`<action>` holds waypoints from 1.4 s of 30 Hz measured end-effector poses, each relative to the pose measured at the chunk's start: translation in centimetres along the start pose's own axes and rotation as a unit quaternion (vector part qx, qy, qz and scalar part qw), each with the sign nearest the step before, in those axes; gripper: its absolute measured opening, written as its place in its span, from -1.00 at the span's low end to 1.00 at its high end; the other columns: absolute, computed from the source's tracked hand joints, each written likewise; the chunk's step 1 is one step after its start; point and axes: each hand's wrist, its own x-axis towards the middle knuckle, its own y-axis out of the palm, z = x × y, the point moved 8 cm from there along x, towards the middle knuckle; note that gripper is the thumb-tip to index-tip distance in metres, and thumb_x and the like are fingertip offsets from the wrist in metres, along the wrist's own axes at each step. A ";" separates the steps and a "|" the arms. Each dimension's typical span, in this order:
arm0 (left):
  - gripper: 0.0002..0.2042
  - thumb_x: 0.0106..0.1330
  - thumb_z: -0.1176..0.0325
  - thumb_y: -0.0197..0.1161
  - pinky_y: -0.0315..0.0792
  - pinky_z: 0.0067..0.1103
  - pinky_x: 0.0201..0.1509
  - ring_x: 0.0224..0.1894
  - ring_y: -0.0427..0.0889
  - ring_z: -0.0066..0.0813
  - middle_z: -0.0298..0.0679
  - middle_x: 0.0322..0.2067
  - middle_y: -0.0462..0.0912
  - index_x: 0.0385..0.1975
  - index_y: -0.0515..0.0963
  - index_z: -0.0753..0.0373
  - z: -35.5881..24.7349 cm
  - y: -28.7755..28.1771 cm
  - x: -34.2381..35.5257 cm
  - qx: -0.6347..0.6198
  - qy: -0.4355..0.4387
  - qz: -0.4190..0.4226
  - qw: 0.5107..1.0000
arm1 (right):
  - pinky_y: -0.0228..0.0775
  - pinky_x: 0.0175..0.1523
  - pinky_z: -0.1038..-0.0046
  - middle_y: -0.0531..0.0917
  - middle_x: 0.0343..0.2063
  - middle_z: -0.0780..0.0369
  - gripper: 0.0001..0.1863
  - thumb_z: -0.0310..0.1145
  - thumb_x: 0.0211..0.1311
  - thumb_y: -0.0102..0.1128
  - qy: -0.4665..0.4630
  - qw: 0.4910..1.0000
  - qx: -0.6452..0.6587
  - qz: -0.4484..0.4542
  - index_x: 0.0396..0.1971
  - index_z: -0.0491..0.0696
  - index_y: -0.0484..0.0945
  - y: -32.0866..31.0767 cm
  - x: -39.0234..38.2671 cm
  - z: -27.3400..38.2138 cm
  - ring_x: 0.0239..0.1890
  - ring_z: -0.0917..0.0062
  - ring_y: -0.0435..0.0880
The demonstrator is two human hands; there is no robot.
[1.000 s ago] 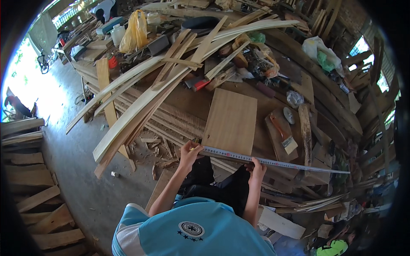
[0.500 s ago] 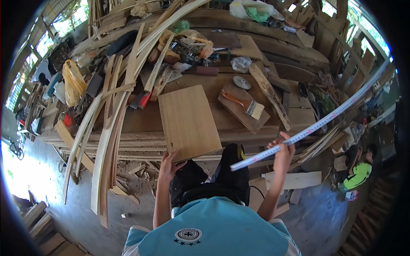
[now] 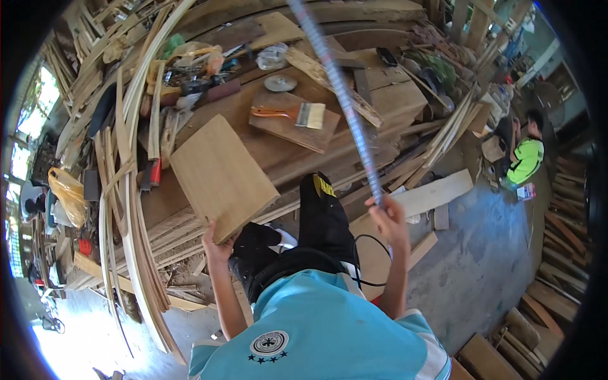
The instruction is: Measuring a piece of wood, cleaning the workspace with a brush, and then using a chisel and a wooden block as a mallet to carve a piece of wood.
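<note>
My left hand is closed on the near corner of a flat, light-brown wooden board, its far part over the workbench. In my right hand I grip the near end of a long white measuring strip with graduation marks, slightly blurred. It rises steeply across the bench and leaves the view at the top. Beyond the board, a paintbrush with an orange handle lies on a darker wooden piece. A grey disc rests just behind it.
Long thin wood strips hang over the bench's left side. A rough wood stick and a clear plastic bag lie farther back. A person in a bright yellow-green top sits at the right. Planks are stacked at the far right.
My view has turned right, so the bench appears shifted left and tilted. The measuring strip has swung from pointing right to pointing up and slightly left. Both hands keep their holds.
</note>
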 end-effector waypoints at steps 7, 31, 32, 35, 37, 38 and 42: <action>-0.55 0.06 0.19 0.15 0.46 -0.22 -0.17 -0.12 0.46 -0.20 -0.13 -0.14 0.44 -0.08 0.28 0.27 0.1 1.0 0.1 0.008 0.014 -0.007 1.000 | -0.01 -0.62 0.58 0.29 -0.79 0.33 -0.76 -0.27 -0.03 0.17 -0.011 0.985 -0.171 -0.017 -0.60 -0.16 0.44 2.1 -1.9 -2.5 -0.70 0.72 0.20; -0.14 -0.10 -0.01 0.31 0.23 -0.42 0.04 0.04 0.29 -0.27 -0.08 0.03 0.25 0.09 0.02 0.41 -2.4 -0.2 -1.4 0.286 0.045 -0.290 0.912 | 0.37 -0.32 0.21 0.54 -0.52 0.01 -0.59 -0.33 0.00 0.02 -0.227 0.862 -0.393 -0.225 -0.05 0.11 0.37 0.4 29.7 8.3 -0.41 0.14 0.53; -0.17 -0.08 0.00 0.30 0.24 -0.43 0.03 0.03 0.31 -0.30 -0.10 0.01 0.28 0.08 0.06 0.40 -2.5 -0.5 -1.5 0.291 0.047 -0.303 0.906 | 0.37 -0.32 0.21 0.54 -0.52 0.01 -0.59 -0.33 0.00 0.02 -0.230 0.862 -0.392 -0.224 -0.05 0.11 0.37 0.2 30.2 8.1 -0.41 0.14 0.53; -0.27 -0.05 0.04 0.29 0.26 -0.46 0.00 -0.01 0.34 -0.36 -0.15 -0.05 0.35 0.03 0.17 0.38 -2.5 -0.9 -0.8 0.268 0.066 -0.264 0.924 | 0.39 -0.29 0.22 0.55 -0.48 0.02 -0.59 -0.33 -0.02 0.04 -0.188 0.844 -0.460 -0.201 -0.06 0.14 0.38 0.0 32.0 6.8 -0.38 0.15 0.54; -0.32 -0.04 0.05 0.29 0.27 -0.47 -0.01 -0.03 0.35 -0.38 -0.17 -0.08 0.37 0.00 0.22 0.37 -2.4 -1.2 -0.7 0.259 0.068 -0.257 0.929 | 0.40 -0.24 0.24 0.56 -0.43 0.05 -0.59 -0.31 -0.04 0.05 -0.162 0.826 -0.517 -0.153 -0.08 0.16 0.40 -0.1 33.4 5.2 -0.35 0.18 0.55; -0.36 -0.03 0.07 0.29 0.28 -0.49 -0.03 -0.04 0.36 -0.41 -0.20 -0.10 0.39 -0.03 0.26 0.35 -2.3 -1.1 -0.4 0.250 0.070 -0.246 0.934 | 0.40 -0.24 0.24 0.56 -0.43 0.05 -0.59 -0.31 -0.04 0.05 -0.163 0.827 -0.517 -0.150 -0.08 0.16 0.40 -0.4 34.0 4.8 -0.35 0.18 0.55; -0.32 -0.07 0.08 0.31 0.39 -0.36 -0.10 -0.08 0.42 -0.30 -0.15 -0.08 0.36 0.00 0.16 0.27 -2.2 -1.3 -0.1 0.255 0.075 -0.244 0.933 | 0.30 -0.08 0.16 0.49 -0.22 0.08 -0.52 -0.28 -0.04 0.07 -0.105 0.820 -0.558 -0.071 -0.01 0.21 0.30 -0.6 35.6 2.4 -0.14 0.21 0.46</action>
